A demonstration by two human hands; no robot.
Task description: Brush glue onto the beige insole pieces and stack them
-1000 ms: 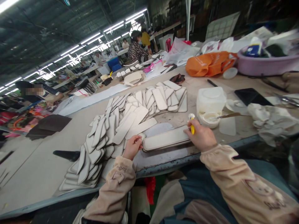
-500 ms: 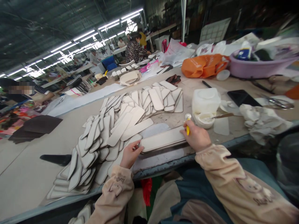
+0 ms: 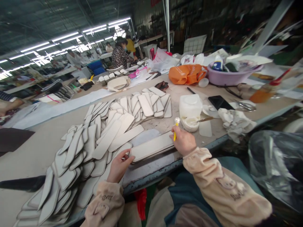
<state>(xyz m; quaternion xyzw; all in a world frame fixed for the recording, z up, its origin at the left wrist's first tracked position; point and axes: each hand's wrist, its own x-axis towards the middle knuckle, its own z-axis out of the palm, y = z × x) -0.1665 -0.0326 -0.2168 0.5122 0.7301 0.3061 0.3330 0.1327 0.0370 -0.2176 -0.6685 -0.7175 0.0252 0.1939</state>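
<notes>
My bench point(image 3: 21, 159) is a broad, grey-brown top with a scuffed blue-grey front edge. Nearest me on it lies a neat stack point(image 3: 150, 148) of pale, round-cornered strips, long side roughly along that edge. Behind it and to its left sprawl loose strips point(image 3: 105, 140), overlapping in a curved heap that reaches the front at my left. To my right stand a white tub point(image 3: 190, 105) and, right in front of it, a pot point(image 3: 190, 125); near them lie a phone point(image 3: 220, 102) and a crumpled white wad point(image 3: 234, 122). Further back sit an orange bag point(image 3: 186, 74) and a purple basin point(image 3: 228, 77).
</notes>
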